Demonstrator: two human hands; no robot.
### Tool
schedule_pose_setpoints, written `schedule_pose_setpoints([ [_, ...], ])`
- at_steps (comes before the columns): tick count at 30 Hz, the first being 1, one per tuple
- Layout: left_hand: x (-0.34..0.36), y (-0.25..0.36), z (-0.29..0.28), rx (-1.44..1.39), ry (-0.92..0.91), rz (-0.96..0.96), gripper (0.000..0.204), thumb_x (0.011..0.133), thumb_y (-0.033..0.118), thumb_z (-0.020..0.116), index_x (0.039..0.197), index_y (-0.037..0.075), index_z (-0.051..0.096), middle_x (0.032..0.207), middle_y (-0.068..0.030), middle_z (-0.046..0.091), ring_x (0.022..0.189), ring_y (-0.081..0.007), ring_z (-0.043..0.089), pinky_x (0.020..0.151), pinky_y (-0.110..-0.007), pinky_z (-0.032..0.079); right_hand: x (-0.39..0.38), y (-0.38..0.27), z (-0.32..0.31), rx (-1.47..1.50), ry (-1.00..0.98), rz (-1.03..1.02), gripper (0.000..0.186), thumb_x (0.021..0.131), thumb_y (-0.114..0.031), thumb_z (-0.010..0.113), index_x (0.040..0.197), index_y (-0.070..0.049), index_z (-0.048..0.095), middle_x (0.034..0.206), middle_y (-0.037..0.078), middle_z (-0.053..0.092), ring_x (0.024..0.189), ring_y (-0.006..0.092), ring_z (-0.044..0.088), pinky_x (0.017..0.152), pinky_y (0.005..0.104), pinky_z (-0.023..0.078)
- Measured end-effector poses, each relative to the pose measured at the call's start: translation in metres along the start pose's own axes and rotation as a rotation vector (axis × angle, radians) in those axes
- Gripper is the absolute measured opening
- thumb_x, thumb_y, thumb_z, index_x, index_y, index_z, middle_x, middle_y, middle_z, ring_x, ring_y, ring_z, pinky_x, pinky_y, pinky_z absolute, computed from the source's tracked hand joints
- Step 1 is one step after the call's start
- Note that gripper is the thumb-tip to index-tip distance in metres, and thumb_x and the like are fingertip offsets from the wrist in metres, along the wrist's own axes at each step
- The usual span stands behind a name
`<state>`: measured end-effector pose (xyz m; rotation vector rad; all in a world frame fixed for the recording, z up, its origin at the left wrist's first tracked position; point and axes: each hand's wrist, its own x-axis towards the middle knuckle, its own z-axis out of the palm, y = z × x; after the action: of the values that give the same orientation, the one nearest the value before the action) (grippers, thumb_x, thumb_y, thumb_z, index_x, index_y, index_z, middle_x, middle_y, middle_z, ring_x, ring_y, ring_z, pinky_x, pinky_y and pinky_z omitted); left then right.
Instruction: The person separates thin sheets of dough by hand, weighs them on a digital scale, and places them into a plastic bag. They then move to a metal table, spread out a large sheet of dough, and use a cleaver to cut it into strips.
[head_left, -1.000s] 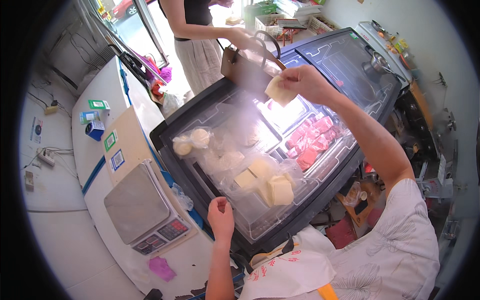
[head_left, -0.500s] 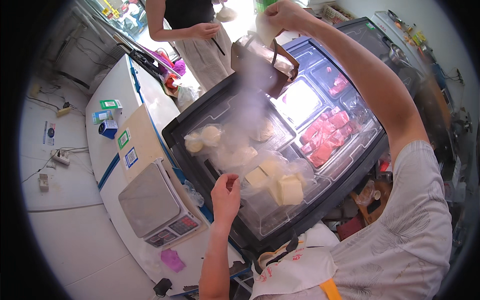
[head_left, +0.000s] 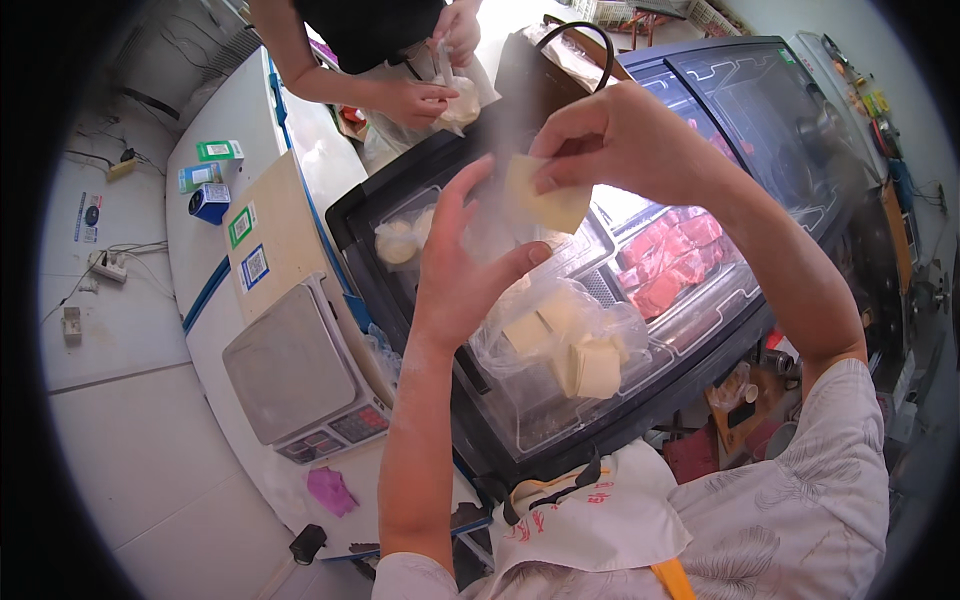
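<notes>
My right hand [head_left: 625, 145] pinches a pale yellow square sheet [head_left: 560, 208], like a dough wrapper, above the glass-topped display case. To its left, my left hand [head_left: 465, 270] is raised with fingers spread and holds nothing. Clear plastic bags with stacked square wrappers [head_left: 597, 368] lie on the glass below my hands. Further left on the glass is a bag of round pale pieces [head_left: 397, 240]. My left hand partly hides what lies behind it. A hazy blur in the middle covers part of the case.
Pink meat [head_left: 665, 262] shows in the case [head_left: 550, 435]. At left, a scale [head_left: 292, 365] and code cards stand on a white counter [head_left: 200, 375]. Across the case a person's hands [head_left: 425, 100] hold a plastic bag of pale pieces. A dark brown bag [head_left: 530, 75] sits beside them.
My right hand has come back toward me from the far side with the pale sheet. My left hand has risen and opened beside it. The other person's hands have come together on the bag.
</notes>
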<state>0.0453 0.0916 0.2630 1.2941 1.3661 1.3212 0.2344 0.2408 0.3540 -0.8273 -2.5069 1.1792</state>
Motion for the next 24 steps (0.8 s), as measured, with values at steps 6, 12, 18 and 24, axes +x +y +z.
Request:
schedule_pose_setpoints([
  [6, -0.009, 0.003, -0.01, 0.152, -0.136, -0.106, 0.04, 0.097, 0.007, 0.081, 0.135, 0.003, 0.07, 0.117, -0.0039, 0.074, 0.107, -0.0097, 0.066, 0.092, -0.024, 0.052, -0.018, 0.0, 0.039, -0.021, 0.023, -0.183, 0.015, 0.087, -0.009, 0.085, 0.1, -0.003, 0.081, 0.088, 0.007, 0.078, 0.078, 0.0178, 0.075, 0.072, 0.0297, 0.059],
  [12, -0.035, -0.007, -0.014, 0.068, 0.037, -0.132, 0.031, 0.096, 0.006, 0.075, 0.126, 0.011, 0.078, 0.084, -0.0004, 0.072, 0.077, -0.0048, 0.06, 0.073, -0.025, 0.049, -0.032, 0.005, 0.066, 0.099, 0.058, -0.195, 0.02, 0.093, -0.016, 0.08, 0.11, -0.006, 0.082, 0.096, 0.011, 0.079, 0.082, 0.0244, 0.075, 0.074, 0.0326, 0.058],
  [18, -0.05, -0.02, -0.02, -0.027, 0.037, -0.168, 0.023, 0.104, 0.009, 0.073, 0.126, 0.0, 0.076, 0.106, -0.0003, 0.075, 0.095, -0.0058, 0.064, 0.081, -0.022, 0.05, -0.043, 0.007, 0.081, 0.205, 0.053, -0.089, 0.018, 0.095, -0.011, 0.08, 0.111, -0.004, 0.081, 0.091, 0.006, 0.08, 0.08, 0.0137, 0.073, 0.073, 0.0299, 0.057],
  [24, -0.054, -0.029, -0.016, -0.099, 0.029, -0.2, 0.023, 0.104, 0.016, 0.072, 0.122, 0.002, 0.077, 0.1, -0.002, 0.077, 0.091, -0.0061, 0.065, 0.084, -0.025, 0.051, -0.044, 0.015, 0.091, 0.383, -0.016, 0.091, 0.017, 0.097, -0.01, 0.08, 0.109, 0.001, 0.081, 0.091, 0.004, 0.079, 0.084, 0.0076, 0.071, 0.075, 0.027, 0.057],
])
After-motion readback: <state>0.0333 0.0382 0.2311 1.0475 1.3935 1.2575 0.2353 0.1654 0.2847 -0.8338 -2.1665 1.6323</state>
